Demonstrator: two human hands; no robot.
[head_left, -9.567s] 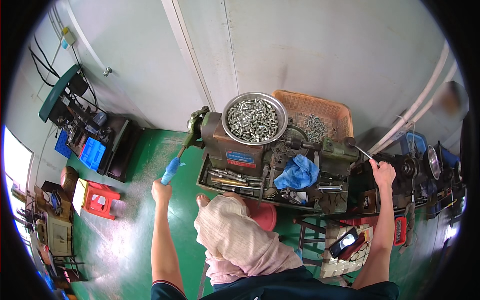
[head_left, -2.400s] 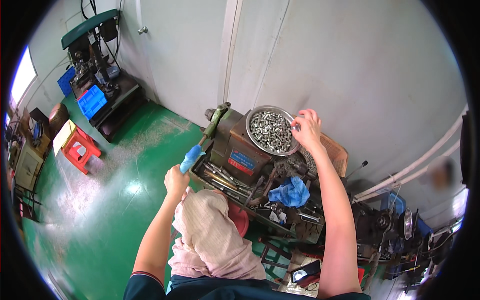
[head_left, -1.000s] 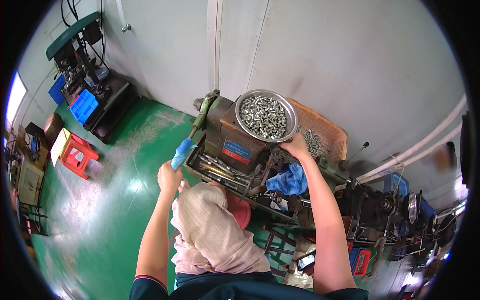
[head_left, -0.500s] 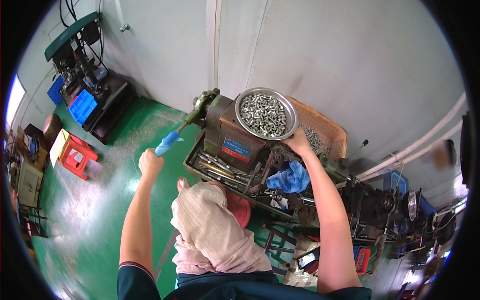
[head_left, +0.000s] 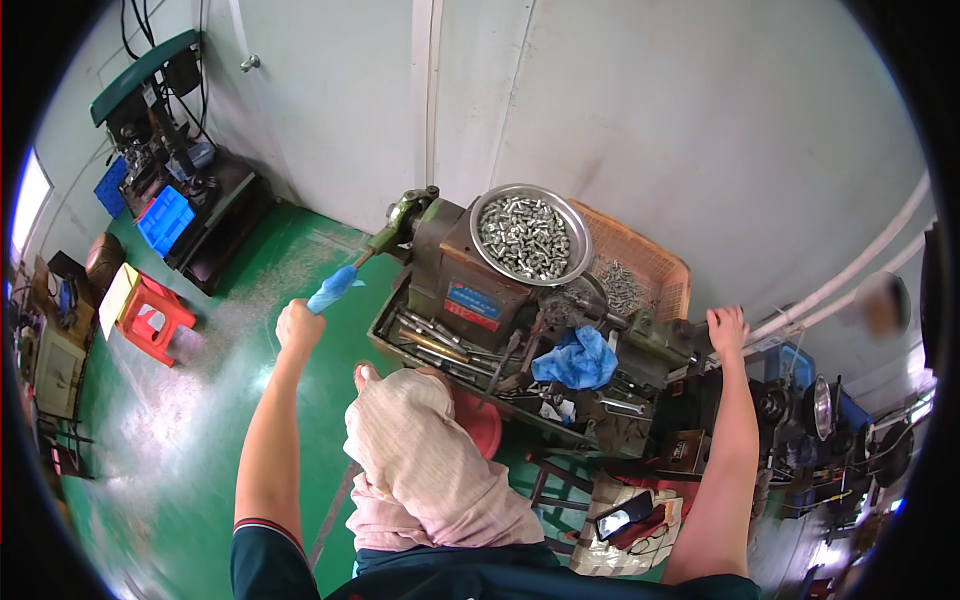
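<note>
My left hand (head_left: 299, 326) is closed around the end of a long lever (head_left: 333, 288) wrapped in blue cloth, which runs up to the green head of a bench machine (head_left: 425, 240). At the machine's right end, my right hand (head_left: 728, 330) is curled over the black-knobbed lever there, and the fingers hide the knob. A round steel bowl (head_left: 580, 262) full of small metal fittings (head_left: 524, 238) rests on top of the machine. Behind the machine, more small metal parts (head_left: 622, 287) lie in an orange plastic basket (head_left: 675, 290).
Metal rods (head_left: 432, 340) and a crumpled blue rag (head_left: 577, 357) lie in the machine's tray. Below stand a red basin (head_left: 478, 425) and a stool with a phone (head_left: 624, 515) on it. Off left are a red stool (head_left: 155, 315) and another machine (head_left: 165, 130).
My right hand has left the bowl's rim and moved right to the lever at the machine's end. My left hand keeps its hold on the wrapped lever. The bowl stays on the machine.
</note>
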